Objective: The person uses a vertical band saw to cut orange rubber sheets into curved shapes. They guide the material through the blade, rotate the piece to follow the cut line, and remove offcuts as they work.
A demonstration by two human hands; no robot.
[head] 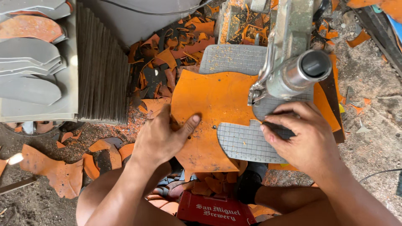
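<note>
dusty dirt floor [377,138] strewn with orange offcuts [58,171]; grey sole-shaped sheets [31,71] stacked left of the offcuts, in daylight.

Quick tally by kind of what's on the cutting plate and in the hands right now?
Orange sheet being cut: 1
Grey gridded cutting plate: 1
Metal cutting machine head: 1
Left hand, pressing the sheet: 1
Right hand, gripping a dark tool: 1
Dark tool: 1
Total: 6

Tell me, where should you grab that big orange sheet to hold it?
Hold the orange sheet by its free left edge, coming from the left, where the left hand already presses it flat. Probably safest: the right side lies under the machine, beside the right hand.
</note>
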